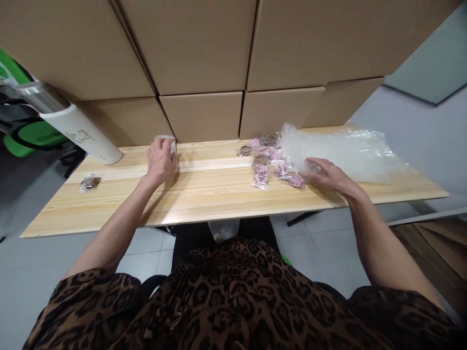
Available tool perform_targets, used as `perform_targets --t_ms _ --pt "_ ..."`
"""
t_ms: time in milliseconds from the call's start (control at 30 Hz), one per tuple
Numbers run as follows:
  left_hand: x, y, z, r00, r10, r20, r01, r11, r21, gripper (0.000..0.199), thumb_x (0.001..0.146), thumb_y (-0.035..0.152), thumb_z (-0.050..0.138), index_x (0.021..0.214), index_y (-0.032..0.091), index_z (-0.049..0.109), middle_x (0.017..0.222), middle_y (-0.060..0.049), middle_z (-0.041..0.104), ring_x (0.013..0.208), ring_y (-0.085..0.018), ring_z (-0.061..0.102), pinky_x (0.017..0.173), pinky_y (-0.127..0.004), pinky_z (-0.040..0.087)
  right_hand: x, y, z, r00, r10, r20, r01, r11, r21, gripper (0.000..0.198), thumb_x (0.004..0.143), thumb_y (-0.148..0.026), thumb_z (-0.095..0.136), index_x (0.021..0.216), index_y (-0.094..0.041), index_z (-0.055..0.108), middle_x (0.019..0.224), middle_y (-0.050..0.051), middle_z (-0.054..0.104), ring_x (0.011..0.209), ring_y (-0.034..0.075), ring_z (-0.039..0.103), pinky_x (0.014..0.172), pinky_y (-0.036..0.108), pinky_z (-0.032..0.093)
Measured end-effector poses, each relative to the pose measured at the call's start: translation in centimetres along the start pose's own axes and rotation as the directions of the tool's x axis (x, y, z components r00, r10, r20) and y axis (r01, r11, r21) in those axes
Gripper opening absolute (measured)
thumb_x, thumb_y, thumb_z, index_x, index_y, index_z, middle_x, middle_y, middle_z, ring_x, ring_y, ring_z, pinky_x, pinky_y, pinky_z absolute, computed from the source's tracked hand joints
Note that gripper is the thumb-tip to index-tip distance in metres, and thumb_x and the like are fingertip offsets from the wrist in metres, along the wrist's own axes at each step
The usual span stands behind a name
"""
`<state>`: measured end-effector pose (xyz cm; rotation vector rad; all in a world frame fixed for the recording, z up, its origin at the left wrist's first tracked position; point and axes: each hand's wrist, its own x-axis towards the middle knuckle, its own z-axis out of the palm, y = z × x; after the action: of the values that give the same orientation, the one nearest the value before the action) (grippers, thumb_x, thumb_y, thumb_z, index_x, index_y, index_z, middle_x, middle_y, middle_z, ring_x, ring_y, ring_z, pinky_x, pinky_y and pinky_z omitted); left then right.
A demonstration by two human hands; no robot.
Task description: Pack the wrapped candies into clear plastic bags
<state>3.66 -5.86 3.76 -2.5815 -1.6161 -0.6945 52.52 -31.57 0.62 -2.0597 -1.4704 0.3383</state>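
Observation:
My left hand (161, 159) is at the back of the wooden table, its fingers bent over a small clear plastic packet (168, 138) close to the cardboard boxes. What is inside that packet is mostly covered by the hand. On the other side, my right hand (326, 176) lies with fingers stretched out at the near edge of a stack of clear plastic bags (339, 153). Just left of its fingertips is a pile of small wrapped items, pink ones (261, 174) and brown ones (245, 150), each in clear film.
A single wrapped brown item (89, 182) lies at the table's left. Behind it stands a white cylindrical bottle (85, 133) with a metal top. Stacked cardboard boxes (202, 116) line the back of the table (204, 194). A green chair (34, 136) is at far left.

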Motion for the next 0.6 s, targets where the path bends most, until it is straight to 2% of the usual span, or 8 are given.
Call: perform_targets --t_ms 100,200,267,367,400,467,533,600 --pt "-0.6 1.2 0.5 0.997 0.073 -0.037 -0.076 0.993 -0.087 0.059 0.091 0.017 0.056 0.150 0.016 0.056 0.149 -0.024 0.056 0.141 -0.044 0.051 0.116 -0.065 0.041 -0.3 0.9 1.1 0.990 0.040 -0.136 -0.019 0.988 0.154 0.057 0.076 -0.076 0.070 0.094 -0.022 0.077 0.115 0.014 0.077 0.116 0.039 0.069 0.111 0.060 0.052" --pt "-1.3 2.9 0.8 0.986 0.153 -0.071 -0.164 0.968 -0.190 0.053 0.093 0.020 0.056 0.146 0.013 0.057 0.143 -0.023 0.060 0.138 -0.039 0.056 0.118 -0.060 0.043 -0.4 1.2 1.4 0.955 0.118 -0.270 -0.038 0.958 0.286 0.053 0.082 -0.077 0.064 0.079 -0.025 0.070 0.088 0.008 0.074 0.092 0.031 0.071 0.091 0.052 0.060" --pt "-2.0 4.4 0.8 0.971 0.216 -0.099 -0.235 0.934 -0.270 0.050 0.096 0.026 0.054 0.144 0.011 0.058 0.139 -0.022 0.064 0.134 -0.036 0.059 0.119 -0.058 0.044 -0.4 0.9 1.1 0.928 0.147 -0.342 -0.010 0.928 0.372 0.053 0.086 -0.078 0.061 0.085 -0.026 0.071 0.091 0.008 0.076 0.094 0.030 0.073 0.089 0.050 0.061" --pt "-3.5 7.6 0.5 0.959 0.269 -0.088 -0.279 0.852 -0.443 0.049 0.099 0.036 0.053 0.141 0.012 0.059 0.139 -0.020 0.066 0.132 -0.032 0.062 0.117 -0.054 0.048 -0.4 -0.9 0.7 0.892 0.152 -0.426 0.089 0.864 0.495 0.054 0.092 -0.075 0.061 0.103 -0.024 0.076 0.112 0.011 0.079 0.107 0.031 0.075 0.100 0.054 0.059" --pt "-4.1 8.8 0.3 0.961 0.271 -0.048 -0.255 0.813 -0.523 0.049 0.100 0.040 0.054 0.141 0.013 0.060 0.140 -0.020 0.066 0.132 -0.031 0.063 0.115 -0.052 0.050 -0.5 -1.9 0.7 0.881 0.128 -0.455 0.134 0.855 0.500 0.052 0.094 -0.072 0.061 0.107 -0.024 0.077 0.116 0.012 0.079 0.108 0.031 0.076 0.102 0.054 0.059" --pt "-5.3 11.4 -0.1 0.959 0.266 0.095 -0.124 0.699 -0.704 0.053 0.101 0.049 0.055 0.141 0.015 0.061 0.144 -0.019 0.066 0.127 -0.030 0.066 0.110 -0.049 0.053 -0.8 -4.3 1.2 0.844 0.029 -0.536 0.239 0.873 0.424 0.047 0.099 -0.066 0.060 0.111 -0.024 0.079 0.118 0.012 0.080 0.108 0.030 0.077 0.101 0.053 0.060" --pt "-6.3 13.8 -0.6 0.927 0.276 0.255 0.086 0.505 -0.859 0.060 0.099 0.058 0.059 0.142 0.015 0.061 0.146 -0.020 0.066 0.128 -0.030 0.067 0.111 -0.048 0.053 -1.2 -7.1 2.3 0.786 -0.171 -0.595 0.368 0.902 0.226 0.039 0.104 -0.057 0.058 0.114 -0.026 0.080 0.116 0.010 0.080 0.109 0.029 0.077 0.100 0.052 0.061" --pt "-7.1 15.6 -1.2 0.865 0.285 0.414 0.337 0.281 -0.898 0.070 0.096 0.068 0.061 0.146 0.018 0.058 0.149 -0.022 0.064 0.128 -0.033 0.068 0.108 -0.050 0.055 -1.7 -9.8 3.9 0.712 -0.442 -0.546 0.518 0.855 -0.017 0.033 0.107 -0.045 0.055 0.120 -0.026 0.079 0.119 0.009 0.080 0.114 0.028 0.076 0.102 0.052 0.062"
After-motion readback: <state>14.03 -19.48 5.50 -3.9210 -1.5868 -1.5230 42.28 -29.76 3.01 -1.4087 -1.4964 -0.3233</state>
